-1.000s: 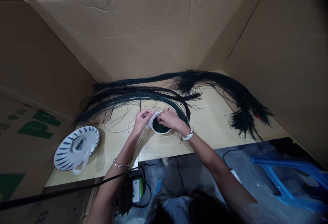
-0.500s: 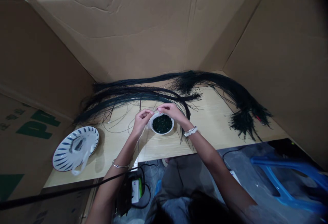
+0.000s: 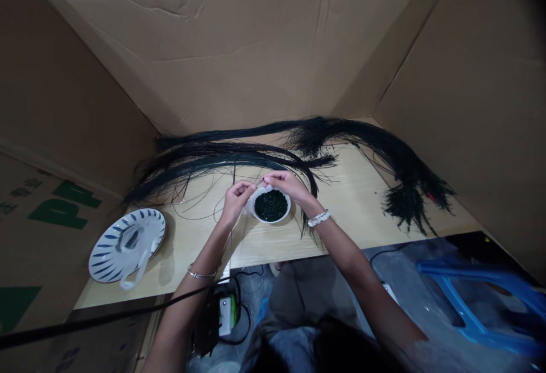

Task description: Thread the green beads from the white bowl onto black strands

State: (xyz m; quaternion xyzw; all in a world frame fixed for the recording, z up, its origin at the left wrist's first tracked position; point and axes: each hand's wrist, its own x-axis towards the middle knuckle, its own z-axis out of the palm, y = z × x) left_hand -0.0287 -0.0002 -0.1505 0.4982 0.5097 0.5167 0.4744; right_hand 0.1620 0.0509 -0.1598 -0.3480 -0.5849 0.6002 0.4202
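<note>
A small white bowl [image 3: 284,217] full of tiny dark beads stands on the light wooden table [image 3: 350,202]. My left hand [image 3: 236,198] is pinched shut just left of the bowl, on a thin dark thread that hangs down from it. My right hand [image 3: 285,183] is pinched shut over the bowl's far rim, fingertips close to my left hand's; what they pinch is too small to name. Long bundles of dark strands [image 3: 239,157] curve across the table behind both hands.
A blue-striped white plate [image 3: 106,253] with a clear plastic bag on it lies at the table's left end. Cardboard walls [image 3: 239,54] close in the table behind and at both sides. A frayed strand bunch [image 3: 409,197] lies right. A blue plastic stool [image 3: 482,305] stands at the lower right.
My right hand rose from inside the bowl to its far rim, uncovering the beads, and met my left hand's fingertips. My left hand has barely moved.
</note>
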